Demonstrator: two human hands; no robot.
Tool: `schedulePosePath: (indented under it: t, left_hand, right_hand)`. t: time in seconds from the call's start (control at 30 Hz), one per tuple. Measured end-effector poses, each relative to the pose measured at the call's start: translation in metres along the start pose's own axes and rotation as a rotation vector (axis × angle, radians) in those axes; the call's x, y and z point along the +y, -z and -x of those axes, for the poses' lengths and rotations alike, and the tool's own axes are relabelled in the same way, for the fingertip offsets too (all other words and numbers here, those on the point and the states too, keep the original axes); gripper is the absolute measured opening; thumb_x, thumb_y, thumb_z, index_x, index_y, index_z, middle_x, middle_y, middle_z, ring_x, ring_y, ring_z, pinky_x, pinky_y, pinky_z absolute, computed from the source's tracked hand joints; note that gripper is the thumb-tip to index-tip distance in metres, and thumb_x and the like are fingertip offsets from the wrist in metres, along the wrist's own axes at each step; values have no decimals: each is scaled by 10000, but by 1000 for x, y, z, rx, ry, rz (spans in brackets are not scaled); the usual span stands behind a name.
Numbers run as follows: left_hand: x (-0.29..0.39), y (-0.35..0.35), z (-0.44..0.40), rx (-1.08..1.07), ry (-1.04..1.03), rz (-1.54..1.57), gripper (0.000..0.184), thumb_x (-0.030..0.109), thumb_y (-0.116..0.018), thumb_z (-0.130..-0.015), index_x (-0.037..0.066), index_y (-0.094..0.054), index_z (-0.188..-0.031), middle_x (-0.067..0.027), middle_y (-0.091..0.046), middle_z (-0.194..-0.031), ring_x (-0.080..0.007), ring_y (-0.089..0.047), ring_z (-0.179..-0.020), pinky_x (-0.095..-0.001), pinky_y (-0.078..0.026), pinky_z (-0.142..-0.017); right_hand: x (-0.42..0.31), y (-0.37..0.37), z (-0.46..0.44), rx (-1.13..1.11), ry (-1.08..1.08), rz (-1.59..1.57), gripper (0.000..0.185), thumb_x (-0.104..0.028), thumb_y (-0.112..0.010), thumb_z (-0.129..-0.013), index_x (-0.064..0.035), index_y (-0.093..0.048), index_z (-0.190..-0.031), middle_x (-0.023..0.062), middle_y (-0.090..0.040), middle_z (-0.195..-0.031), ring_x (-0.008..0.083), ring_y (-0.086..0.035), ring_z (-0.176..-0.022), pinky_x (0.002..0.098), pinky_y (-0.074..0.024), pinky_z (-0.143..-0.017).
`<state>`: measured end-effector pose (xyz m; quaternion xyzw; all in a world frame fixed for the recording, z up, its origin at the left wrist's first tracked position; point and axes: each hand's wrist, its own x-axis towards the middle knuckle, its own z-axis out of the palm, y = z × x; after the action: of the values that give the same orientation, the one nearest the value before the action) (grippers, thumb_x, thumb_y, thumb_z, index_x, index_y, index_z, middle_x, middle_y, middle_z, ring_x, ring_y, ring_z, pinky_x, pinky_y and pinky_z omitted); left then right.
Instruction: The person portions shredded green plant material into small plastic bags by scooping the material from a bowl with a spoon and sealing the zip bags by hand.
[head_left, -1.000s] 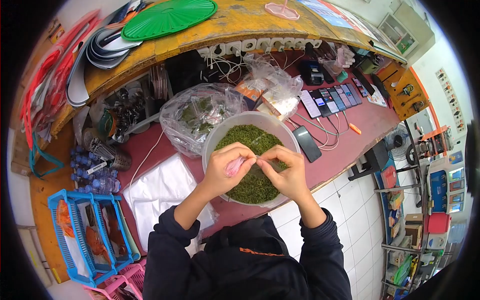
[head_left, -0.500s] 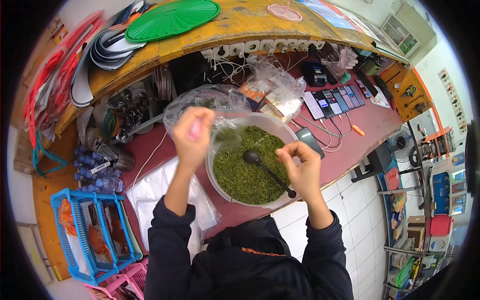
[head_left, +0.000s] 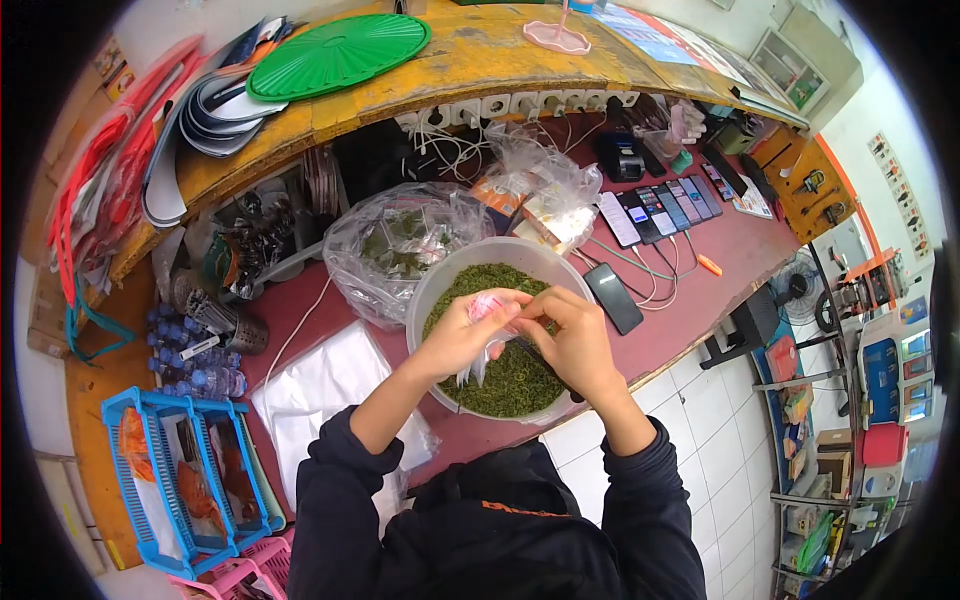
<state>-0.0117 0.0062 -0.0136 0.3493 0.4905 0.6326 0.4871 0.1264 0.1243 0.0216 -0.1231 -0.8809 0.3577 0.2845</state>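
Observation:
A whitish round tub [head_left: 424, 303] of chopped green herb [head_left: 510, 390] stands at the table's front edge. Above it my left hand [head_left: 462, 335] is closed around a pink-and-white bundle [head_left: 486, 304], with clear plastic hanging below. My right hand [head_left: 575, 340] meets it, fingers pinched at something small and hidden. The black spoon in the tub is mostly covered by my right hand; its handle end [head_left: 577, 397] shows at the rim. Behind the tub, to the left, lies a clear plastic bag [head_left: 400, 250] with small green-filled packets inside.
White plastic sheets [head_left: 320, 400] lie left of the tub. Blue baskets [head_left: 190, 480] stand at the lower left. A dark phone [head_left: 613, 298] lies right of the tub; several phones [head_left: 660, 210] and cables are behind it. A green lid [head_left: 340, 55] rests on the shelf.
My left hand has come back from the bag to above the tub, and my right hand has moved in to meet it. The spoon, uncovered half a second ago, is mostly hidden again.

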Motion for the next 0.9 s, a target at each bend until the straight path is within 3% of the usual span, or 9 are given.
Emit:
schedulePosePath:
  t: [0.17,0.33,0.37,0.4,0.63,0.73,0.77,0.87,0.9]
  left_hand:
    - [-1,-4,0,-11,-14,34,373,292,-557,-998,15,-589,-1246,-35,-669,-970,-58,-565,-642,-195,-462,-547]
    - [16,22,13,209,-197,-263,145,149,-657,-931,7,-683,-926,-51,-657,-875,-101,-586,-677,-262,-476,-614]
    - [17,17,11,248,-497,-496,141,96,-699,-881,7,-666,-776,-58,-646,-801,-132,-600,-679,-295,-473,-619]
    - [20,8,12,246,-496,-493,141,96,-699,-881,7,-666,-776,-58,-646,-801,-132,-600,-679,-295,-473,-619]
    - [22,-22,21,59,-282,-485,149,164,-681,-852,34,-682,-778,-96,-619,-732,-265,-605,-617,-341,-455,-564]
    - [21,-28,28,142,-403,-830,157,183,-693,-814,55,-663,-727,-76,-619,-721,-284,-616,-609,-360,-464,-545]
    - [18,-30,29,192,-407,-949,167,210,-703,-782,77,-644,-701,-57,-623,-718,-284,-625,-613,-368,-476,-536]
    - [25,-26,31,247,-394,-1029,159,231,-713,-781,85,-663,-742,-51,-636,-730,-270,-634,-619,-359,-486,-544]
    - [30,-25,28,274,-427,-974,155,191,-767,-758,68,-681,-793,-64,-617,-687,-262,-612,-611,-329,-470,-579]
  right_hand:
    - [2,3,3,95,59,113,93,-24,-744,-766,-32,-698,-846,113,-633,-804,303,-636,-678,360,-508,-614]
    - [11,32,4,240,-117,180,113,-17,-751,-750,-31,-705,-852,92,-631,-699,200,-620,-580,291,-472,-537]
    - [9,30,8,200,-151,87,83,-20,-751,-758,-21,-693,-817,47,-617,-651,100,-582,-565,247,-448,-531]
    - [5,26,12,199,-153,90,83,-20,-751,-758,-21,-693,-817,47,-617,-651,100,-582,-565,247,-448,-531]
    - [-3,15,26,-284,-530,-969,211,-133,-618,-951,-30,-564,-774,-10,-579,-680,52,-556,-584,236,-446,-537]
    - [-7,14,32,-373,-530,-483,243,-149,-584,-959,-16,-538,-760,51,-581,-662,119,-577,-557,293,-450,-530]
    - [-4,9,33,-155,-87,-53,222,-126,-590,-932,0,-516,-765,116,-559,-628,202,-588,-549,348,-448,-534]
    - [1,19,29,-60,-212,24,191,-107,-605,-900,6,-516,-775,150,-538,-622,271,-585,-557,377,-442,-542]
    - [2,19,28,-84,-288,-78,166,-65,-638,-878,4,-525,-777,117,-576,-636,210,-615,-570,342,-458,-532]
